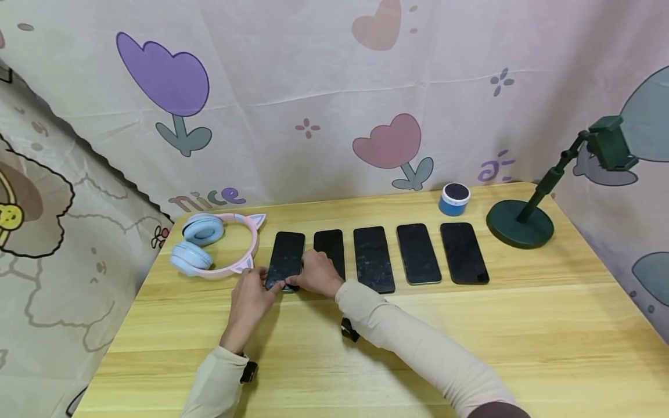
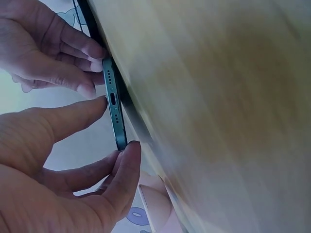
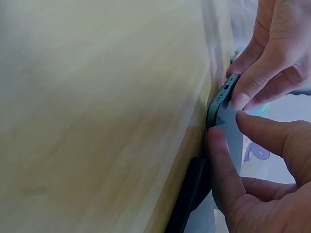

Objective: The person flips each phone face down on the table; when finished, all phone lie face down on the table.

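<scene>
The leftmost smartphone point(image 1: 286, 251) lies face up on the wooden table, its screen dark. Its teal bottom edge point(image 2: 114, 109), with a charging port and speaker holes, shows in the left wrist view. At the near left corner, my left hand point(image 1: 250, 301) holds the phone by its side, thumb near the bottom edge. From the other side my right hand point(image 1: 320, 274) grips the near right corner, fingers along the side; its thumb point(image 3: 257, 132) is by the screen. Just right of it lies a second black phone point(image 1: 332, 244), partly hidden behind my right hand.
Several more dark phones, including one in the middle point(image 1: 374, 258) and one at the right end point(image 1: 464, 253), continue the row. Pink and blue cat-ear headphones point(image 1: 190, 256) lie at left. A small blue and white speaker point(image 1: 454, 200) and a green stand point(image 1: 520, 225) are at back right.
</scene>
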A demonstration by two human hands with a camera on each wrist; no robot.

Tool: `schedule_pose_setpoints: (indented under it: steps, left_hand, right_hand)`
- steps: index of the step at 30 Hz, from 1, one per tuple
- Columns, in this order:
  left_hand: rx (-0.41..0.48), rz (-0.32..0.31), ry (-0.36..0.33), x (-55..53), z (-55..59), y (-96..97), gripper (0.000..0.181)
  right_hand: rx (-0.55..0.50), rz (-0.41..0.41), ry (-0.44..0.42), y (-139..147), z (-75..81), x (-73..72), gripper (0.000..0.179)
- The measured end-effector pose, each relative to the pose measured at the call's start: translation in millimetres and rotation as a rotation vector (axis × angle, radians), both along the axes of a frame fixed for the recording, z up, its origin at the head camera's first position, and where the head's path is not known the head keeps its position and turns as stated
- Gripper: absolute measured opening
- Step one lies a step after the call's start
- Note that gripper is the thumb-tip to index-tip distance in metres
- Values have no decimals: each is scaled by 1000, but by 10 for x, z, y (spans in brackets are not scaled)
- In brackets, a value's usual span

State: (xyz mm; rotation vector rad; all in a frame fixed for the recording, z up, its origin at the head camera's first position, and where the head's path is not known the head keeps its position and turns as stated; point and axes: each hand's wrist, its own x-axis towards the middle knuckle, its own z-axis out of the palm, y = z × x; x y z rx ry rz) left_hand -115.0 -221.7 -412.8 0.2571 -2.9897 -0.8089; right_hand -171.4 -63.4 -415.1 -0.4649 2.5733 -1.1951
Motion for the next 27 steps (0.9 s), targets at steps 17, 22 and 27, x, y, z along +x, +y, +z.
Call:
schedule_pose_setpoints:
  steps: [17, 22, 27]
  left_hand:
    - [111, 30, 39, 2, 95, -76, 35]
    - [147, 45, 43, 9, 116, -92, 34]
    - [202, 52, 65, 0, 156, -79, 30]
  right_hand:
    - [-68, -28, -51, -15, -11, -26, 50]
    - [-107, -35, -96, -25, -11, -23, 54]
    - [-156, -42, -127, -37, -20, -28, 60]
